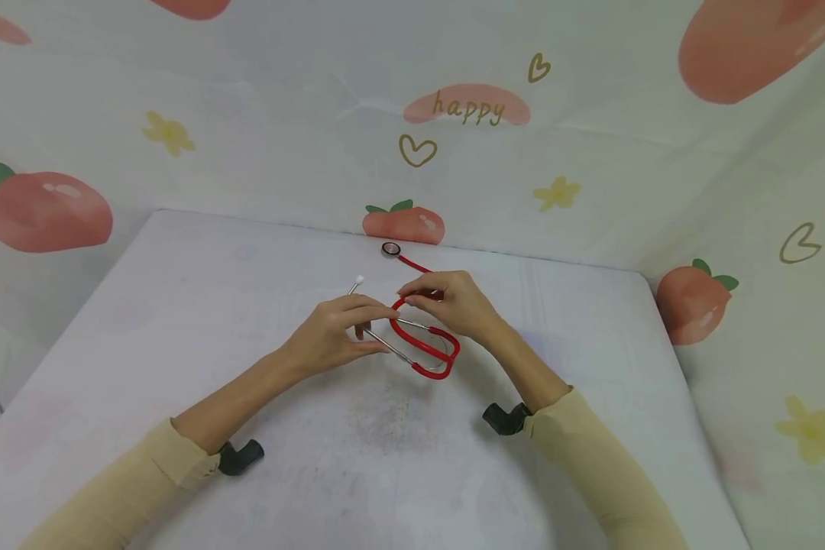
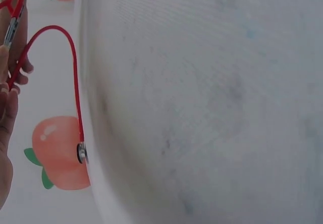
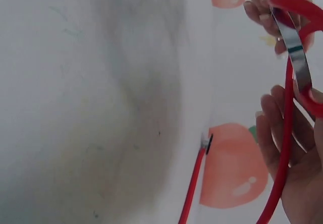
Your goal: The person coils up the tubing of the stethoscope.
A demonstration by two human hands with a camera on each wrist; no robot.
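Observation:
A stethoscope with red tubing (image 1: 419, 345) is held above the table between both hands. My left hand (image 1: 337, 332) grips its metal ear tubes, and one white eartip (image 1: 360, 280) sticks up past the fingers. The right hand (image 1: 457, 305) pinches the red tube close to the left fingertips, its fingers bent. Below them, the forked red part loops toward the right forearm. Beyond the hands, the round chest piece (image 1: 390, 249) lies at the table's far edge. A flat metal spring (image 3: 298, 57) bridges the fork in the right wrist view. Tubing arches down to the chest piece in the left wrist view.
The table (image 1: 247, 260) has a white cover with grey smudges near its middle. Behind it hangs a white cloth backdrop (image 1: 302, 137) printed with peaches, flowers and hearts. A black wrist mount (image 1: 241, 457) sits at the left cuff, another (image 1: 506, 419) at the right.

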